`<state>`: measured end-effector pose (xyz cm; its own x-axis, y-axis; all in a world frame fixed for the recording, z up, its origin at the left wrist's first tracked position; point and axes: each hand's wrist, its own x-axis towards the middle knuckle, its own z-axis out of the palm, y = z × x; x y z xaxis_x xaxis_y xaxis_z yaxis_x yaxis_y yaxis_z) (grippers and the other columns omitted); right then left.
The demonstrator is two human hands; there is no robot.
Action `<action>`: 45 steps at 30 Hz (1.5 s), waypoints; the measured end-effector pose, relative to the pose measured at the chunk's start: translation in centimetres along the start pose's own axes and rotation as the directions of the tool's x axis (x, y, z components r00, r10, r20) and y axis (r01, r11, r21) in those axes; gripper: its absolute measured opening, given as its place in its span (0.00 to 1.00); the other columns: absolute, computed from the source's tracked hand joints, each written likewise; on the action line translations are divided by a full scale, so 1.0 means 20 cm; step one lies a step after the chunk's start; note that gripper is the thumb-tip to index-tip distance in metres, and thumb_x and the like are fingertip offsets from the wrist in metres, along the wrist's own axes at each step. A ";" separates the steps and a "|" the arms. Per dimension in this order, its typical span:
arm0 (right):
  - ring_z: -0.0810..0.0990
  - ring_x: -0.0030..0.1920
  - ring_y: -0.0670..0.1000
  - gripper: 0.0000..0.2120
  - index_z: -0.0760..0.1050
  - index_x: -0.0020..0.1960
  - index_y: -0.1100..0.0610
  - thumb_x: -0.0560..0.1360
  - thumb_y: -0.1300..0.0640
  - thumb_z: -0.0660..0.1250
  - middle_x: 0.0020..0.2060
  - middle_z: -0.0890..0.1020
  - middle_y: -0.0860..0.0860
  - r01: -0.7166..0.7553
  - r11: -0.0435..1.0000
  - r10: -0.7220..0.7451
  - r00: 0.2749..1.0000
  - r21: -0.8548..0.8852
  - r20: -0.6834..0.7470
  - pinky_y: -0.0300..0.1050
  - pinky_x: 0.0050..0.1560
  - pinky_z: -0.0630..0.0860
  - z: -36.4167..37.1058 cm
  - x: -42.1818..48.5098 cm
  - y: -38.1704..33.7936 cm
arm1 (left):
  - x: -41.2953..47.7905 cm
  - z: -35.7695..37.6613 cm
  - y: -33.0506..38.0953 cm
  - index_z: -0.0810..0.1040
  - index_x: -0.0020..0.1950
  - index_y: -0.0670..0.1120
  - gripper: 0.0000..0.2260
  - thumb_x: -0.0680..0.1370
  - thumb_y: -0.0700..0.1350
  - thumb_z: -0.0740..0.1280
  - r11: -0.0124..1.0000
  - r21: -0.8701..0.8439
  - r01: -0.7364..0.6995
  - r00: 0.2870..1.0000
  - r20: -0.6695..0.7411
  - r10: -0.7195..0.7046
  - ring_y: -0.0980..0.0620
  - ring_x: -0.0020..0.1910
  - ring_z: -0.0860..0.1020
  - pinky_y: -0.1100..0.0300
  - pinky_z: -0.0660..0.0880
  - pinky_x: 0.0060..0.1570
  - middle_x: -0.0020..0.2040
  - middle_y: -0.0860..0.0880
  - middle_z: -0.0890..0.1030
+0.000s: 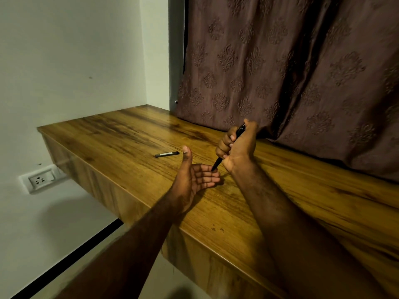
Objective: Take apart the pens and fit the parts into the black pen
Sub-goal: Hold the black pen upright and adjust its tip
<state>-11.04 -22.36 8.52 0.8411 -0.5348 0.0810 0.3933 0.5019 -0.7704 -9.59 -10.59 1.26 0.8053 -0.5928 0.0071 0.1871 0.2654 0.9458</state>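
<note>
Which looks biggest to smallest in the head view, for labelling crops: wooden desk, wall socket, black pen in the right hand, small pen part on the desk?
1. wooden desk
2. wall socket
3. black pen, partly hidden by the right hand
4. pen part

The last two are close; nearness differs.

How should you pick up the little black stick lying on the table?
Pinch the black pen part around its middle, coming from above with thumb and finger on its two long sides. It lies flat on the wooden table, thin and straight, with open space all around.
</note>
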 end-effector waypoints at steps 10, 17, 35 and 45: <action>0.51 0.21 0.48 0.25 0.59 0.26 0.54 0.77 0.41 0.52 0.19 0.57 0.49 0.000 1.000 0.000 1.000 -0.026 0.025 0.37 0.27 0.48 0.01 -0.01 0.00 | 0.01 0.00 0.00 0.78 0.54 0.33 0.47 0.66 0.74 0.46 1.000 0.004 -0.004 1.000 0.006 0.004 0.39 0.53 0.81 0.44 0.73 0.62 0.52 0.33 0.81; 0.51 0.21 0.48 0.25 0.59 0.26 0.55 0.77 0.42 0.52 0.19 0.57 0.48 0.007 1.000 -0.007 1.000 -0.021 0.013 0.35 0.26 0.50 0.01 -0.01 0.00 | 0.01 0.00 -0.01 0.78 0.53 0.34 0.46 0.66 0.74 0.46 1.000 0.004 -0.005 1.000 0.007 0.005 0.38 0.54 0.81 0.44 0.73 0.62 0.52 0.34 0.81; 0.52 0.21 0.48 0.26 0.59 0.26 0.54 0.77 0.40 0.52 0.19 0.57 0.48 0.006 0.999 -0.005 1.000 -0.036 0.001 0.36 0.26 0.50 0.00 -0.01 0.01 | 0.00 -0.01 -0.01 0.78 0.54 0.35 0.45 0.68 0.73 0.45 1.000 0.012 -0.012 1.000 0.016 0.012 0.40 0.51 0.81 0.45 0.73 0.62 0.51 0.34 0.82; 0.51 0.20 0.48 0.25 0.59 0.26 0.54 0.77 0.42 0.52 0.19 0.57 0.48 0.020 0.999 -0.020 1.000 -0.035 -0.003 0.36 0.26 0.50 0.01 -0.02 0.01 | 0.00 0.00 -0.01 0.78 0.54 0.35 0.46 0.66 0.74 0.47 1.000 0.006 -0.017 1.000 0.021 0.017 0.40 0.51 0.81 0.44 0.73 0.62 0.51 0.34 0.82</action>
<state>-11.20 -21.94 8.48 0.8319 -0.5468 0.0948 0.3969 0.4667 -0.7904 -9.52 -10.64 1.05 0.7962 -0.6043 0.0302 0.1695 0.2707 0.9476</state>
